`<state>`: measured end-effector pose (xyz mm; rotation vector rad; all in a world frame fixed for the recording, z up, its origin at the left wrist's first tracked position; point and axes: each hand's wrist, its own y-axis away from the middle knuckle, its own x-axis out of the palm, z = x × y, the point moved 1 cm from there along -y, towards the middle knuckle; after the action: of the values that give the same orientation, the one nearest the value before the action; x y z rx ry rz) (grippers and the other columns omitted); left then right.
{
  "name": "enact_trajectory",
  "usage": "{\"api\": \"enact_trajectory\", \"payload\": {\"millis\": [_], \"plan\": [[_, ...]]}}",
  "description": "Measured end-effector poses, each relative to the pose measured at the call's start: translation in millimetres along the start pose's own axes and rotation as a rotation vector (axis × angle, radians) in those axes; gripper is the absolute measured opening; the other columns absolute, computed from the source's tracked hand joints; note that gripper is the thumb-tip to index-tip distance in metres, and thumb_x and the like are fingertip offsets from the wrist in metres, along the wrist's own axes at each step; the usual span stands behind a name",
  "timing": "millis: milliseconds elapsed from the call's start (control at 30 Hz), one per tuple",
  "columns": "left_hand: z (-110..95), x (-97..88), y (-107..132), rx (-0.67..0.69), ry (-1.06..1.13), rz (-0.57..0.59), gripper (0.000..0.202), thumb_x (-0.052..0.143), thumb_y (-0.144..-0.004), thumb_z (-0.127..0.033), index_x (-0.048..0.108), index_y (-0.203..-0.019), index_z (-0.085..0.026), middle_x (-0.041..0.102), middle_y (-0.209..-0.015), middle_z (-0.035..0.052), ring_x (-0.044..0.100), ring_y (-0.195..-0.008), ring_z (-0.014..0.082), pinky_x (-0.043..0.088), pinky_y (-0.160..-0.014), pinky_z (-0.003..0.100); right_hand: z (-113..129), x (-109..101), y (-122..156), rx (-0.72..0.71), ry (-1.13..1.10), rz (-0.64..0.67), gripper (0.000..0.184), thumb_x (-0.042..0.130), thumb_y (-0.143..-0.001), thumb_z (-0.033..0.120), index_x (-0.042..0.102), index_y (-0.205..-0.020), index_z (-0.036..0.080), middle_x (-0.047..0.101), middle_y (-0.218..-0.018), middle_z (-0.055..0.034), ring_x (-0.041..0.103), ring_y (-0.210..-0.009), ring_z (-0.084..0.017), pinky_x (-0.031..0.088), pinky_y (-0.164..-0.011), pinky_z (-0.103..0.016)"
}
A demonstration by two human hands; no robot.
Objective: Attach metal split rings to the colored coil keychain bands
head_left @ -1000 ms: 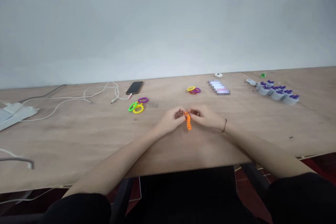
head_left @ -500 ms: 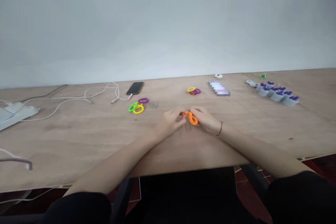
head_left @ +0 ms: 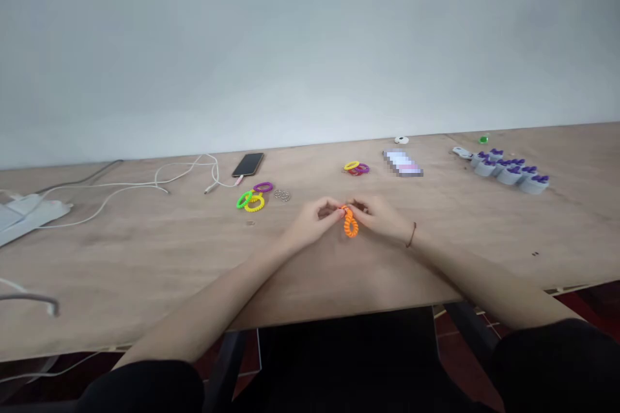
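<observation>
An orange spiral coil band (head_left: 351,227) hangs in a loop between my two hands, above the table. My left hand (head_left: 317,218) pinches its upper end from the left, thumb and fingertips together. From the right, my right hand (head_left: 380,216) is closed on the same upper end, with its fingertips touching those of the left. What lies exactly between the fingertips is too small to make out. Left of my hands are green, yellow and purple coil bands (head_left: 254,204), beside several metal split rings (head_left: 281,195). Beyond my hands lies a small pile of yellow, purple and red coil bands (head_left: 356,168).
A black phone (head_left: 248,164) on a white cable (head_left: 186,164) lies at the back left, a power strip (head_left: 36,214) at far left. A second phone (head_left: 403,163), a white earbud case (head_left: 402,140) and grey-white pots with purple tops (head_left: 509,174) are at the right.
My hands have drawn together at the band's upper end. The orange loop has swung a little left and now hangs below the fingertips.
</observation>
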<state>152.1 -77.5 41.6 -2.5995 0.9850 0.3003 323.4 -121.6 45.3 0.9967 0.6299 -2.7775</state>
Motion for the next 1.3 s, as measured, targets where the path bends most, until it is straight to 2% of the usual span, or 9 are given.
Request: {"api": "enact_trajectory", "payload": {"millis": [100,167,300,400,667,800,1033,1167,1300], "plan": [[0.1,-1.0,-0.8,-0.029,0.024,0.045,0.024,0.059,-0.078,-0.035,0.058,-0.089,-0.014,0.065,-0.095,0.0069,0.061,-0.091,0.0183,0.048,-0.083,0.031,-1.3,-3.9,2.3,-0.169,0.157,-0.013,0.012,0.042,-0.083,0.021,0.055,-0.083,0.019,0.058,-0.068,0.0001,0.047,-0.056,-0.011,0.032,-0.053,-0.023],[0.5,-0.1,-1.4,-0.018,0.021,0.046,0.024,0.058,-0.078,-0.035,0.057,-0.089,-0.014,0.065,-0.095,0.0071,0.061,-0.091,0.0179,0.048,-0.081,0.03,0.0,-4.5,3.5,-0.207,0.204,-0.032,0.014,0.041,-0.084,0.019,0.055,-0.081,0.019,0.056,-0.064,0.0007,0.045,-0.054,-0.01,0.031,-0.053,-0.023],[-0.7,2.0,-1.9,0.048,-0.029,0.016,0.024,0.055,-0.081,-0.035,0.056,-0.092,-0.014,0.065,-0.095,0.0074,0.061,-0.089,0.0172,0.048,-0.079,0.03,4.1,-3.9,3.5,-0.107,0.07,-0.082,0.014,0.042,-0.083,0.021,0.051,-0.074,0.018,0.054,-0.063,0.0013,0.045,-0.054,-0.01,0.031,-0.05,-0.022],[-5.5,1.8,-0.1,0.12,-0.162,0.014,0.022,0.051,-0.083,-0.033,0.057,-0.094,-0.015,0.065,-0.095,0.0067,0.061,-0.087,0.0163,0.048,-0.079,0.029,4.4,-2.1,2.4,-0.025,-0.068,-0.075,0.014,0.044,-0.082,0.025,0.051,-0.073,0.017,0.052,-0.063,0.0016,0.044,-0.056,-0.01,0.032,-0.05,-0.022],[-12.3,-1.2,6.6,0.433,-0.592,-0.035,0.015,0.045,-0.086,-0.022,0.058,-0.091,-0.017,0.064,-0.091,0.0049,0.06,-0.083,0.0141,0.047,-0.076,0.028,1.6,4.2,2.1,0.107,-0.305,-0.089,0.013,0.046,-0.077,0.026,0.048,-0.067,0.018,0.049,-0.061,0.0034,0.043,-0.057,-0.01,0.032,-0.051,-0.022],[-7.1,-0.1,6.4,0.552,-0.662,-0.06,0.014,0.044,-0.086,-0.02,0.056,-0.093,-0.017,0.063,-0.096,0.0069,0.059,-0.088,0.0148,0.047,-0.078,0.028,2.1,6.8,2.7,0.203,-0.428,-0.073,0.012,0.046,-0.076,0.025,0.046,-0.066,0.019,0.048,-0.054,0.0048,0.041,-0.046,-0.008,0.031,-0.045,-0.021],[-6.0,5.1,4.2,0.403,-0.503,-0.141,0.014,0.046,-0.086,-0.025,0.056,-0.091,-0.019,0.063,-0.094,0.0054,0.06,-0.086,0.0135,0.048,-0.075,0.026,2.7,7.9,1.8,0.195,-0.529,-0.123,0.012,0.046,-0.076,0.026,0.045,-0.067,0.019,0.052,-0.056,0.0041,0.047,-0.046,-0.009,0.039,-0.045,-0.022],[-7.1,5.2,6.1,0.391,-0.497,-0.155,0.014,0.047,-0.085,-0.027,0.058,-0.089,-0.02,0.063,-0.099,0.0064,0.059,-0.093,0.0159,0.045,-0.084,0.03,7.9,9.9,1.1,0.279,-0.695,-0.104,0.015,0.052,-0.073,0.03,0.044,-0.065,0.02,0.05,-0.057,0.0044,0.05,-0.046,-0.009,0.045,-0.045,-0.024],[-5.1,5.2,5.3,0.333,-0.407,-0.156,0.015,0.05,-0.083,-0.03,0.059,-0.09,-0.02,0.063,-0.099,0.0069,0.058,-0.094,0.0169,0.044,-0.085,0.032,9.6,11.2,0.6,0.34,-0.756,-0.095,0.018,0.057,-0.07,0.032,0.045,-0.066,0.019,0.051,-0.059,0.0038,0.053,-0.049,-0.01,0.048,-0.046,-0.025]]}}
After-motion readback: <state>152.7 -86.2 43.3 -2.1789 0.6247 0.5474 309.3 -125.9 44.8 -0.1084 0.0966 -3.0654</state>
